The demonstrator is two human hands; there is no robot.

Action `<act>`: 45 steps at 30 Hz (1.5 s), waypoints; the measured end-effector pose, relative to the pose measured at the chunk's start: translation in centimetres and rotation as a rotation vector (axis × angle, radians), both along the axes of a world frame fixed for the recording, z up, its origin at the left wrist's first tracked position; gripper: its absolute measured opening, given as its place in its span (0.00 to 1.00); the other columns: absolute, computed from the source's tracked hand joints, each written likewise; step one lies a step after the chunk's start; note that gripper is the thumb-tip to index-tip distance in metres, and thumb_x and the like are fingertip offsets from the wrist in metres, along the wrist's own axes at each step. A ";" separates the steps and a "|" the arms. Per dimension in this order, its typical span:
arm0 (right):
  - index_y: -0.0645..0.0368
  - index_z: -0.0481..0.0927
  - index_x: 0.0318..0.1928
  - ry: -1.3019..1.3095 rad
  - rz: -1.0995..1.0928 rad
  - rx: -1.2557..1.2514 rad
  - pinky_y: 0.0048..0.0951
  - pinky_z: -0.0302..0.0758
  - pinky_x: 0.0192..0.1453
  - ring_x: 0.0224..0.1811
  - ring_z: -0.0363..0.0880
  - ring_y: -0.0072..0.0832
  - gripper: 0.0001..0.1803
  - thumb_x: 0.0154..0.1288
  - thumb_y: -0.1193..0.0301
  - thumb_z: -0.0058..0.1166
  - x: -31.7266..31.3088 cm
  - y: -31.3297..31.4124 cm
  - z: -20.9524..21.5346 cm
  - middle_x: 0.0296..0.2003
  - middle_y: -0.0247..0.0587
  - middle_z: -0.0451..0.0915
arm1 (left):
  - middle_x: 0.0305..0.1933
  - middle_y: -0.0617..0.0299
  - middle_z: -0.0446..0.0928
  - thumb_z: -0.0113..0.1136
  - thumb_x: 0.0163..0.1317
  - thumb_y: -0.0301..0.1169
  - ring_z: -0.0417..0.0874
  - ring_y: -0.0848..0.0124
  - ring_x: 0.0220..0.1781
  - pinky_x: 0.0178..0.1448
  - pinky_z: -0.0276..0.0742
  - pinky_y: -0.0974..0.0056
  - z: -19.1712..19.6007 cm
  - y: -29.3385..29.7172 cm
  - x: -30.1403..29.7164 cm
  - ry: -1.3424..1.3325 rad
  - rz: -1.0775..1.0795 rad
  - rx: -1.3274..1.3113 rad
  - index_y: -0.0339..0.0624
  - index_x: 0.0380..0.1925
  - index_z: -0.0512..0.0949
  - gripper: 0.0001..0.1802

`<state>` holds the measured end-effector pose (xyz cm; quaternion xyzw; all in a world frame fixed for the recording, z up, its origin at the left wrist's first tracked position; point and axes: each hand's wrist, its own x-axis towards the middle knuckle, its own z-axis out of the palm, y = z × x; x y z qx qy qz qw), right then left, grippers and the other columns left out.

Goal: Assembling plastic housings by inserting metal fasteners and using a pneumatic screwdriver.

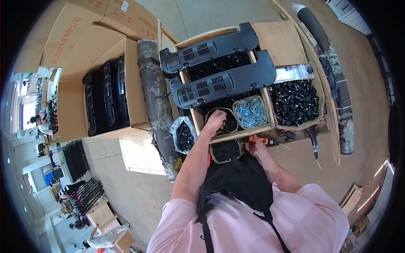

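Over a small box of black parts is my left hand, its fingers bent together; whatever they pinch is hidden. My right hand is closed at an orange and black electric screwdriver, just under the wooden tray's front edge. Part of its grip is hidden. Two black plastic covers with vent slots, a near one and a far one, lie across the wooden tray. Beside my left hand sits a box of silvery screws. Closer to me is a box of small black pieces.
Black round-headed knobs fill a box on the right. A bag of black parts stands left of my forearm. Farther left, a large carton holds more black covers. Wrapped rollers flank the tray. People work far left.
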<state>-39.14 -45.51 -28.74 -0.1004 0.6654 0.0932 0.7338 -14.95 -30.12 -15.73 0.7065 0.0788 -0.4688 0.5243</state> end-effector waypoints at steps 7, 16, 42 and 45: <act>0.50 0.81 0.44 -0.045 -0.198 -0.313 0.36 0.84 0.30 0.32 0.82 0.37 0.12 0.73 0.57 0.63 -1.5 -0.9 -0.5 0.34 0.38 0.82 | 0.31 0.67 0.72 0.53 0.79 0.38 0.70 0.76 0.27 0.25 0.60 0.71 0.4 0.9 -0.4 0.303 0.054 -0.167 0.47 0.47 0.73 0.08; 0.49 0.79 0.60 -0.559 -0.310 -0.045 0.34 0.78 0.33 0.49 0.84 0.35 0.18 0.73 0.61 0.59 -3.1 -4.6 13.6 0.44 0.37 0.83 | 0.35 0.64 0.80 0.59 0.76 0.35 0.81 0.72 0.32 0.34 0.79 0.67 1.6 1.8 -0.1 0.331 0.045 -0.280 0.45 0.48 0.76 0.08; 0.63 0.74 0.65 -1.251 0.865 -1.050 0.35 0.78 0.67 0.56 0.82 0.31 0.31 0.63 0.75 0.70 10.5 -9.2 33.4 0.54 0.49 0.83 | 0.51 0.63 0.85 0.57 0.80 0.41 0.88 0.70 0.51 0.53 0.86 0.65 5.9 1.5 -5.8 0.095 0.813 -0.738 0.45 0.52 0.81 0.13; 0.62 0.73 0.66 -1.257 0.835 -1.034 0.35 0.77 0.67 0.56 0.82 0.31 0.32 0.63 0.72 0.70 11.0 -9.2 32.9 0.54 0.48 0.84 | 0.51 0.62 0.85 0.58 0.79 0.40 0.88 0.70 0.51 0.54 0.86 0.65 5.5 1.8 -6.1 0.073 0.810 -0.725 0.44 0.53 0.81 0.13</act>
